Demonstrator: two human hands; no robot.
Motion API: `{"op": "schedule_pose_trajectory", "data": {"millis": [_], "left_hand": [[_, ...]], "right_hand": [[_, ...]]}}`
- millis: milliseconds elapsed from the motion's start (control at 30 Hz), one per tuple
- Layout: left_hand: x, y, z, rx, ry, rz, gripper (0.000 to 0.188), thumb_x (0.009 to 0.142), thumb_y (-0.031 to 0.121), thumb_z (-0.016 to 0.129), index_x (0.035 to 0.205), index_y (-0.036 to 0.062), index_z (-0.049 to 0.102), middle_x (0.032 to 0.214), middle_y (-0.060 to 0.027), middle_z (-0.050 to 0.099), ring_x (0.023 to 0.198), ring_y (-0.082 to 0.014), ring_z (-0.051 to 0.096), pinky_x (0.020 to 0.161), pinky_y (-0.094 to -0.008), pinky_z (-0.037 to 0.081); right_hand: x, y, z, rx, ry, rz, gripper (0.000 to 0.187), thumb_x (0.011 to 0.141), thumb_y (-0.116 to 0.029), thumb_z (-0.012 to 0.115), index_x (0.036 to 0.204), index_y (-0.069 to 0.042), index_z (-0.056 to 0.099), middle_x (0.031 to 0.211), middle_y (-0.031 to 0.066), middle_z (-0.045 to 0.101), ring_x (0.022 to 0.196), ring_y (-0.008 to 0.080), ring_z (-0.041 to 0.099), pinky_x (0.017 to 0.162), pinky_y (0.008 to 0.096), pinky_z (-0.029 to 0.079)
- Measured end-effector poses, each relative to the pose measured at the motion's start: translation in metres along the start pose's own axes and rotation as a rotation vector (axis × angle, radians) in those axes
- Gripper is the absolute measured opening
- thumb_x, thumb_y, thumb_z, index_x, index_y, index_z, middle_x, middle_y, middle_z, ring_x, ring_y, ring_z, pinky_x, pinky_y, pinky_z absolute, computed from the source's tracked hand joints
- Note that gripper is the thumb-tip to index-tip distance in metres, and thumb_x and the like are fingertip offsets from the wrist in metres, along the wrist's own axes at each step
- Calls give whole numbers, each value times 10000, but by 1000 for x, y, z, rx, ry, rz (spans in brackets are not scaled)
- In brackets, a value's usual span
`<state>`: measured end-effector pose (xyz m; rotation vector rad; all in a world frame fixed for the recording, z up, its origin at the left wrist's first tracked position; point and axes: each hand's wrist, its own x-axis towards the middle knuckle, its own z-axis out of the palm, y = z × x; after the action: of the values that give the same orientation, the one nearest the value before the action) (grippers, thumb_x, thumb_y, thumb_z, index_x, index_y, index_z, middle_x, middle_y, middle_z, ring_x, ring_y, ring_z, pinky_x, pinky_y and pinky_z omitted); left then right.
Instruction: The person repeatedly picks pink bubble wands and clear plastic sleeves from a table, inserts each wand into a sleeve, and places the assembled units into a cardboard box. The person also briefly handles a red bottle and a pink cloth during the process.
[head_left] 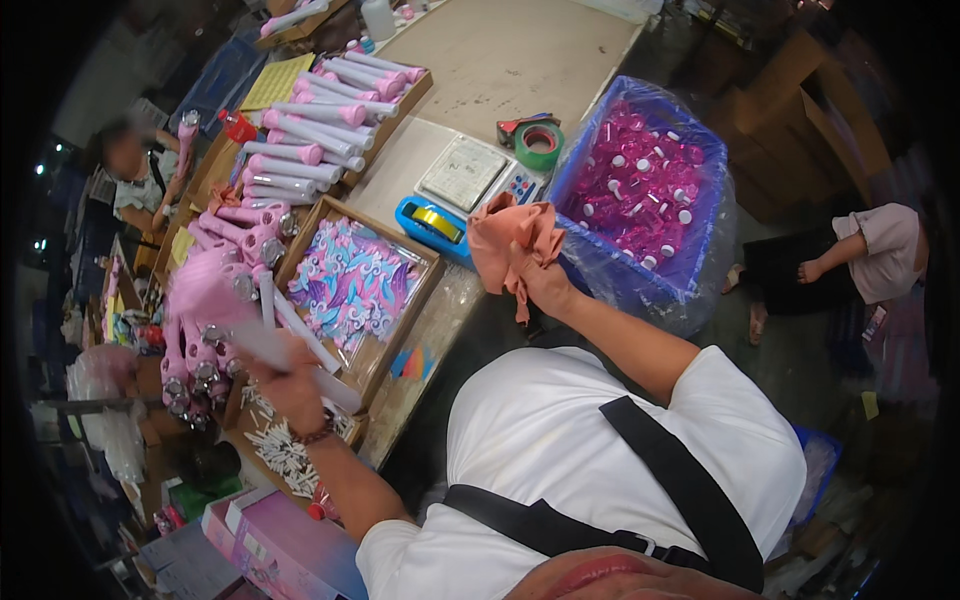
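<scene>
My left hand (288, 388), smeared by motion, is closed around a pink-and-white toy wand (262, 343); its blurred pink end points up and left. Under and beside it lie pink wand pieces with clear, gem-like ends (200, 350). My right hand (545, 287) grips a crumpled salmon-coloured cloth (512, 238), held over the table edge by the blue tub. A shallow cardboard tray of pink, blue and purple shiny cut-outs (350, 275) sits between my hands. Below it, a box holds small white sticks (283, 455).
White tubes with pink ends (310, 130) fill a box at the far left. A scale (465, 172), green tape (539, 145) and a blue tape dispenser (432, 222) stand mid-table. At right is a blue tub (690, 285) of pink bottles. Other people are at left and right.
</scene>
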<state>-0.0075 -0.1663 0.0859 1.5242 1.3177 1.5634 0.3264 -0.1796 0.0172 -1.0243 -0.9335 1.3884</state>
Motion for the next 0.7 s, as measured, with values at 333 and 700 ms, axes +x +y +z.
{"op": "schedule_pose_trajectory", "data": {"millis": [333,700], "left_hand": [[-47,-4,111,-120,-1286,-851,290,826,168,654,1034,16,523,662,-11,519,461,-93,495,401,-246,388],[-53,10,130,502,-1290,121,290,801,236,658,979,44,533,712,-167,617,568,-316,619,488,-411,477]], "right_hand": [[-15,-30,-18,-388,-404,-767,483,768,-69,674,1225,-96,520,1356,207,386,1290,347,363,1024,398,345],[-26,-61,-22,-211,-452,-567,205,882,-101,466,1014,-17,599,967,111,625,989,255,609,860,364,482]]}}
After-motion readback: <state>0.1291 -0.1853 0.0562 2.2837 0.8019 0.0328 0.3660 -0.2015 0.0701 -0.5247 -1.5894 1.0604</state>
